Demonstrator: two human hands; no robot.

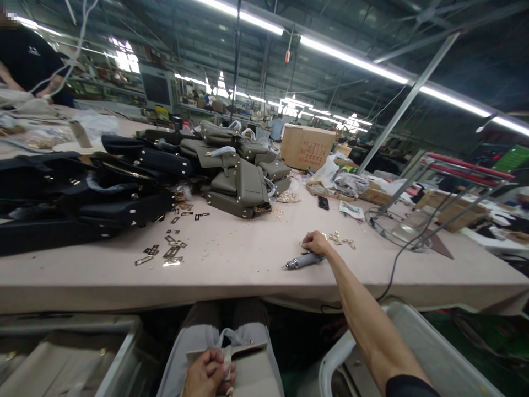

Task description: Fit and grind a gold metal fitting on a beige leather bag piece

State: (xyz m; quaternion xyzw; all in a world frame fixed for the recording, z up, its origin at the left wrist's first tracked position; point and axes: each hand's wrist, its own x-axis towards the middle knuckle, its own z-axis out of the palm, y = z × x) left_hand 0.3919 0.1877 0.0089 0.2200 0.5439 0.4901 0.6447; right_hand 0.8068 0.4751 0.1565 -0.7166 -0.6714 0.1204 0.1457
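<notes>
My right hand (314, 242) reaches out over the table (248, 270), fingers curled down on small gold metal fittings (341, 240). A grey electric screwdriver (303, 261) lies on the table just under that hand, touching it. My left hand (209, 372) rests on my lap, closed on the strap of a grey-olive bag (248, 369) that lies on my knees. Whether the right fingers hold a fitting is hidden.
Black bags (82, 193) are piled at the left, olive bags (235, 171) at the centre back. Gold plates (167, 253) lie scattered on the table. A cardboard box (308, 146), a cable (403, 253) and a metal stand (397, 220) stand right. Another person (25, 60) works far left.
</notes>
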